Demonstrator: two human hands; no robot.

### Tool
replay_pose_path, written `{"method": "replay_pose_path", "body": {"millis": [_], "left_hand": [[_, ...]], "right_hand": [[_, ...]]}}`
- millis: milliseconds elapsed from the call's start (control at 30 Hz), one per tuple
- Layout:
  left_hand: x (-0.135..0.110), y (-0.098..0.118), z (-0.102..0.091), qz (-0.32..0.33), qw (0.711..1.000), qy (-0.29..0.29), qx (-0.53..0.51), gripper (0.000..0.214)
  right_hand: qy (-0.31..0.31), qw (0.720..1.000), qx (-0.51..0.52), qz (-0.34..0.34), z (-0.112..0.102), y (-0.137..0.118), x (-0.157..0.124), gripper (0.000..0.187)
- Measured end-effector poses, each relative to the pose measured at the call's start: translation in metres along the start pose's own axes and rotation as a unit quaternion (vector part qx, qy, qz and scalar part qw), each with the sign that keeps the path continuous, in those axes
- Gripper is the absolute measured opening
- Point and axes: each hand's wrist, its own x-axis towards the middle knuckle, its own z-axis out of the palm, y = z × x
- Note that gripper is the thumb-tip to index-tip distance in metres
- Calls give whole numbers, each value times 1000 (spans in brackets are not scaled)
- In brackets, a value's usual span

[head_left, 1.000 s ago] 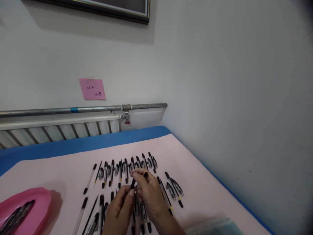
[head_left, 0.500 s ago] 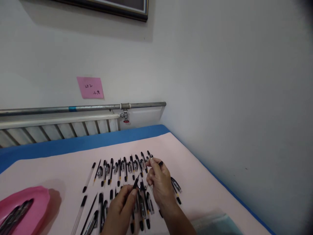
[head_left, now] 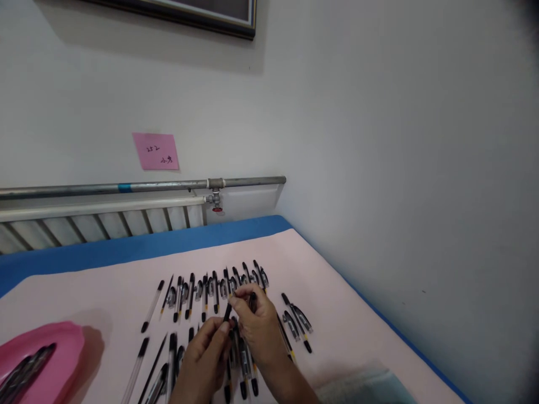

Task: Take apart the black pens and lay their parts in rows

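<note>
Between the thumb and fingers of my left hand point(head_left: 204, 350) is a pen point(head_left: 228, 310), its black grip tilted upward. My right hand point(head_left: 259, 325) pinches at the upper tip of that pen, and its fingertips hide the point. A black-ended pen part point(head_left: 252, 298) sticks out between the fingers of my right hand; the rest of it is hidden. Around and under both hands lie rows of pen parts: clear barrels with black ends point(head_left: 153, 306), thin refills point(head_left: 167, 293) and clear-and-black caps point(head_left: 291, 325). My hands cover some of the front row.
A pink tray point(head_left: 69, 350) holding several dark pens stands at the left. Pale pink paper point(head_left: 337, 325) covers the blue table point(head_left: 252, 224). Behind are a radiator point(head_left: 113, 224), a pipe with a valve point(head_left: 216, 196), and a wall meeting the right table edge. Pale blue fabric point(head_left: 370, 387) lies in front.
My right hand has moved left and slightly down, and its fingertips now meet the pen tip in my left hand. Caps and a pen part on the right have come into view.
</note>
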Motion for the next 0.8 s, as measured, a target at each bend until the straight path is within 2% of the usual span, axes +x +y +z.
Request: {"method": "replay_pose_path", "body": {"millis": [167,300,467,633,800], "left_hand": [[4,-7,-2,17,999,-5,38,45],[7,-12,-2,39,996,-17,73,47],[7,-11,-6,31,987,-48,152,45],[9,-13,-11,36,977,-48,206,38],[15,-16,-9,-6,994,-33,103,36]], "right_hand": [[18,999,-19,-21,-3,7,4,14],[57,998,-18,-34,-9,15,11,14],[122,992,34,-25,-20,14,40,15],[189,980,65,-19,-57,6,95,17],[255,964,76,-4,-106,23,128,16]]}}
